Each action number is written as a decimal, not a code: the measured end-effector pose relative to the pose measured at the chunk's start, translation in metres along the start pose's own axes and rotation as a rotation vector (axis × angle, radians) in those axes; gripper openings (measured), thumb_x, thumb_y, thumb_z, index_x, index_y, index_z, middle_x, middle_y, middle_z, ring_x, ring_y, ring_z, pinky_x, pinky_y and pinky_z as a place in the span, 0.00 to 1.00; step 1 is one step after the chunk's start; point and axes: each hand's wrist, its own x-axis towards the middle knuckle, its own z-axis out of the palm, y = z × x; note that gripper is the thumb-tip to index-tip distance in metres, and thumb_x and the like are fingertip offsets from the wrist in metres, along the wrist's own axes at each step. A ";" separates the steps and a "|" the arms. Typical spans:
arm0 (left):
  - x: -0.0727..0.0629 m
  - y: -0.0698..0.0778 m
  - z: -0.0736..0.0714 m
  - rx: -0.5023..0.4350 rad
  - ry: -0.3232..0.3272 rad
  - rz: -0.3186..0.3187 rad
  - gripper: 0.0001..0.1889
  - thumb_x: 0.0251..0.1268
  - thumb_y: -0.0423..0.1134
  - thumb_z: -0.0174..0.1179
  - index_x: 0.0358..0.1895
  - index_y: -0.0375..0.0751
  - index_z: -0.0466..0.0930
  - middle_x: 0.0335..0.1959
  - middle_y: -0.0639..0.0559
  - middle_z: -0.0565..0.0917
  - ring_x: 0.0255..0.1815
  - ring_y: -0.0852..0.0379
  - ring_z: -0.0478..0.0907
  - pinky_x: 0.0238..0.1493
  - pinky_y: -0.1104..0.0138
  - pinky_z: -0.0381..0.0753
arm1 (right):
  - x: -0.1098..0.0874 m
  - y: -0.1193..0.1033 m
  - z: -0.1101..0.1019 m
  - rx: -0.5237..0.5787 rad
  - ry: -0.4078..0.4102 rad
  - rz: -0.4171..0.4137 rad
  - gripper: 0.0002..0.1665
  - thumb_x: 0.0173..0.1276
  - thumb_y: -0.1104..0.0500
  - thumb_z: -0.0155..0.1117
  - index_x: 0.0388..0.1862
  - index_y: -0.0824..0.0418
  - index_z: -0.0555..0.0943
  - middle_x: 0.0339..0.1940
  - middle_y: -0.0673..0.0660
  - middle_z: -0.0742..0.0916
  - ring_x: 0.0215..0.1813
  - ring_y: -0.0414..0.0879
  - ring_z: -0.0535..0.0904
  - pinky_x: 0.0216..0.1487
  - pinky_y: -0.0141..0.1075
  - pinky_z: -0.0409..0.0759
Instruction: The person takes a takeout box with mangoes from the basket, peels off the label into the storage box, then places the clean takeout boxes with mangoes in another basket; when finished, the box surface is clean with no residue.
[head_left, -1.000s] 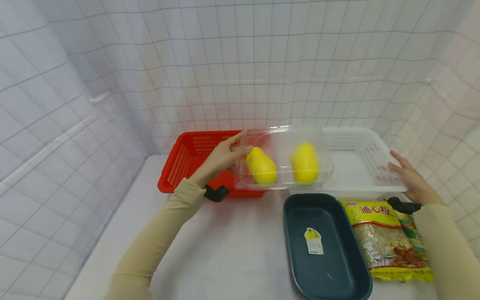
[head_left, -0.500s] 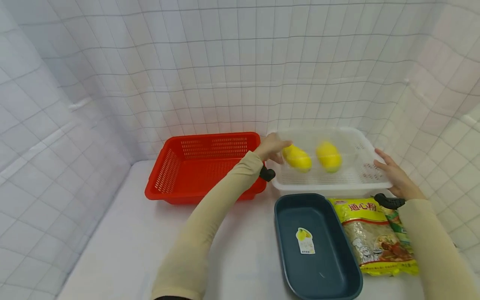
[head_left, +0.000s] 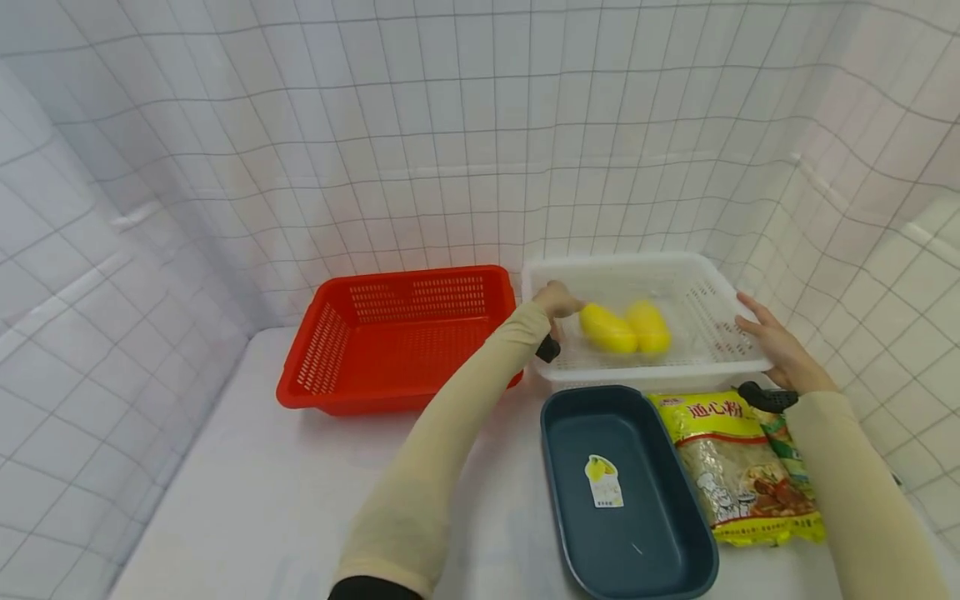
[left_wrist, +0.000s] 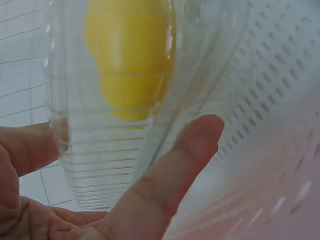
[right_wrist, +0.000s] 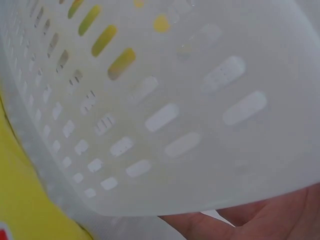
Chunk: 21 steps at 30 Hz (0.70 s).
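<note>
My left hand (head_left: 557, 298) reaches into the left end of the white basket (head_left: 660, 372). It grips the end of a clear plastic clamshell box (left_wrist: 100, 165), thumb and fingers on opposite sides in the left wrist view. Two yellow pear-shaped fruits (head_left: 607, 330) lie close together inside the box. In the left wrist view the box stands tilted beside the basket's slotted wall. At the basket's right end, my right hand (head_left: 783, 346) holds the rim; most of its fingers are hidden behind the basket edge in the right wrist view.
Left of the white basket stands a red slotted basket (head_left: 405, 402). In front are a dark blue tray (head_left: 637, 542) with a fruit sticker (head_left: 603, 481) and a yellow pasta bag (head_left: 738, 475), with a green packet (head_left: 787, 450) beside it. Tiled sheeting (head_left: 450, 125) rises behind.
My left hand has carried the clamshell box rightward from over the red basket into the white basket. The fruits have slid together. My right hand stays at the white basket's rim.
</note>
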 end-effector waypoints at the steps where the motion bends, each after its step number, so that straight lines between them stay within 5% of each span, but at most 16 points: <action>1: 0.026 -0.009 0.008 0.093 0.004 0.022 0.36 0.67 0.52 0.55 0.67 0.28 0.59 0.63 0.37 0.69 0.36 0.44 0.83 0.33 0.60 0.83 | 0.001 0.000 0.000 -0.004 0.003 0.002 0.39 0.78 0.52 0.43 0.77 0.39 0.34 0.53 0.43 0.74 0.46 0.39 0.79 0.37 0.40 0.82; 5: 0.135 -0.043 0.042 0.422 0.051 0.082 0.27 0.64 0.58 0.56 0.50 0.35 0.80 0.53 0.45 0.79 0.45 0.54 0.78 0.39 0.65 0.79 | 0.001 0.000 -0.001 0.003 0.008 0.007 0.39 0.78 0.51 0.43 0.77 0.38 0.35 0.53 0.43 0.74 0.46 0.39 0.79 0.37 0.41 0.82; 7: 0.154 -0.047 0.046 0.471 0.019 0.058 0.26 0.64 0.59 0.55 0.49 0.41 0.83 0.54 0.50 0.80 0.48 0.57 0.77 0.44 0.66 0.78 | 0.001 -0.001 0.000 -0.009 0.012 0.007 0.39 0.77 0.51 0.42 0.77 0.39 0.35 0.53 0.44 0.73 0.46 0.38 0.79 0.38 0.40 0.82; 9: 0.152 -0.047 0.045 0.487 0.036 0.080 0.25 0.64 0.60 0.56 0.47 0.41 0.83 0.52 0.49 0.80 0.47 0.56 0.78 0.41 0.66 0.79 | 0.001 -0.002 0.002 -0.027 0.015 0.005 0.39 0.77 0.51 0.42 0.77 0.38 0.35 0.54 0.44 0.72 0.46 0.38 0.78 0.38 0.40 0.82; 11: 0.122 -0.036 0.034 0.500 0.025 0.079 0.27 0.66 0.60 0.53 0.51 0.39 0.82 0.57 0.49 0.78 0.49 0.57 0.77 0.43 0.67 0.78 | 0.000 -0.002 0.003 -0.040 0.018 0.001 0.39 0.77 0.50 0.42 0.77 0.39 0.35 0.55 0.44 0.72 0.46 0.38 0.79 0.38 0.39 0.82; 14: 0.045 -0.010 0.015 0.496 0.070 0.103 0.32 0.69 0.55 0.52 0.63 0.29 0.70 0.58 0.42 0.76 0.49 0.53 0.78 0.43 0.67 0.79 | 0.000 -0.002 0.003 -0.025 0.016 0.005 0.39 0.77 0.50 0.43 0.77 0.38 0.36 0.54 0.45 0.72 0.46 0.39 0.79 0.38 0.39 0.82; 17: -0.024 0.012 0.002 0.487 0.076 0.101 0.40 0.72 0.54 0.47 0.71 0.24 0.48 0.56 0.40 0.78 0.50 0.51 0.79 0.49 0.67 0.77 | -0.002 -0.001 0.004 -0.015 0.010 0.015 0.39 0.77 0.50 0.43 0.77 0.38 0.35 0.53 0.44 0.74 0.46 0.39 0.79 0.38 0.39 0.82; 21: -0.076 0.018 -0.007 0.547 0.112 0.253 0.40 0.72 0.58 0.43 0.72 0.27 0.48 0.58 0.40 0.76 0.53 0.49 0.77 0.52 0.64 0.76 | -0.004 -0.001 0.003 -0.045 0.009 0.023 0.40 0.77 0.49 0.43 0.77 0.37 0.34 0.52 0.43 0.74 0.45 0.38 0.79 0.37 0.40 0.82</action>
